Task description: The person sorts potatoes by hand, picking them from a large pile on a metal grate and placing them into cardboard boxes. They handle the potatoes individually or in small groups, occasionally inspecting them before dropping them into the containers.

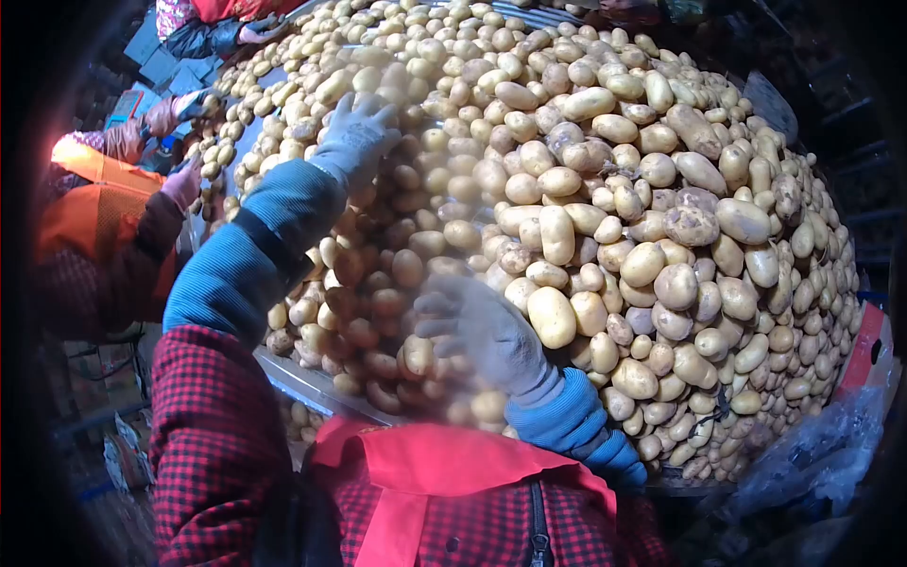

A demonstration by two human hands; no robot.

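Note:
A large heap of potatoes [661, 217] fills the view. My left hand [357, 140], in a grey work glove, reaches to the far left part of the heap. Its fingers are spread over the potatoes, and no potato shows in its grip. My right hand [487, 335], gloved the same way, is nearer my body, blurred by motion. Its fingers stretch apart toward the left, above smaller potatoes. Close to its wrist lies a large pale potato [552, 317]. What is under the right palm is hidden.
A metal edge [331, 387] runs before my apron. On the left, a person in an orange vest [99, 208] reaches toward the potatoes; another person's hand [260, 33] is at the top left. Clear plastic film [803, 463] and a red carton [864, 350] are on the right.

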